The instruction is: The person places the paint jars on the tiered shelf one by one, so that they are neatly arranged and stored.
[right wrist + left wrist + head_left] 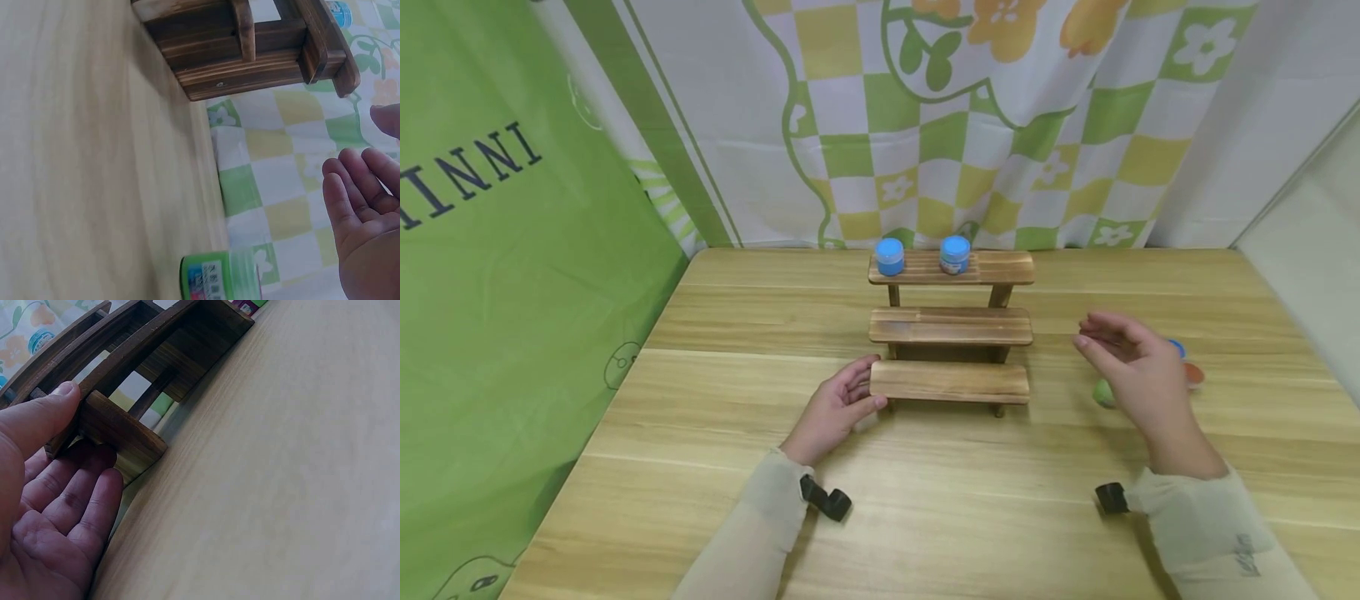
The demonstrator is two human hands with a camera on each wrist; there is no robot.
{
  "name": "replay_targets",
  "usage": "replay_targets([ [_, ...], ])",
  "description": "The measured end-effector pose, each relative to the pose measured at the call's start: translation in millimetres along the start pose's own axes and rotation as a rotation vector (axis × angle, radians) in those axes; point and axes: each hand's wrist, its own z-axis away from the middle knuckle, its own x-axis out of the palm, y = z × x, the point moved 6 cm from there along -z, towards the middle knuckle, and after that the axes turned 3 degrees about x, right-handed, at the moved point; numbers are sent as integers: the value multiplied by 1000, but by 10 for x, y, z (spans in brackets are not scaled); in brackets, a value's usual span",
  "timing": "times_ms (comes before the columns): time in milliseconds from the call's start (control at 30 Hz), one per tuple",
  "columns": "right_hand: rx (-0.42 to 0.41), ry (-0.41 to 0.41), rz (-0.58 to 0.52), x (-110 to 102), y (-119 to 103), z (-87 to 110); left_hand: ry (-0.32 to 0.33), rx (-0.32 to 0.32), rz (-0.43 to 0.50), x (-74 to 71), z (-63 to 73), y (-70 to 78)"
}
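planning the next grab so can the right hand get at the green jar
Probably yes: the right hand looks empty, and nothing visible blocks it from the green jar nearby.

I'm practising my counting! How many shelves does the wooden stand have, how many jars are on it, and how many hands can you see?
Shelves: 3
Blue jars on the top one: 2
Hands, left hand and right hand: 2
Total: 7
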Motion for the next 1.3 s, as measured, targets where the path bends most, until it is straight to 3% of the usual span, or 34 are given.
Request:
replay_targets([
  [200, -3, 20, 15, -65, 104, 25, -2, 5, 8, 3, -9, -2],
  [700, 95, 49, 10, -211, 335, 113, 0, -4, 5, 3, 3, 5],
  [900, 115, 55, -68, -240, 391, 131, 7, -14, -10, -6, 14, 17],
  [1300, 167, 160, -32, -422, 528, 190, 6, -16, -7, 4, 20, 26],
])
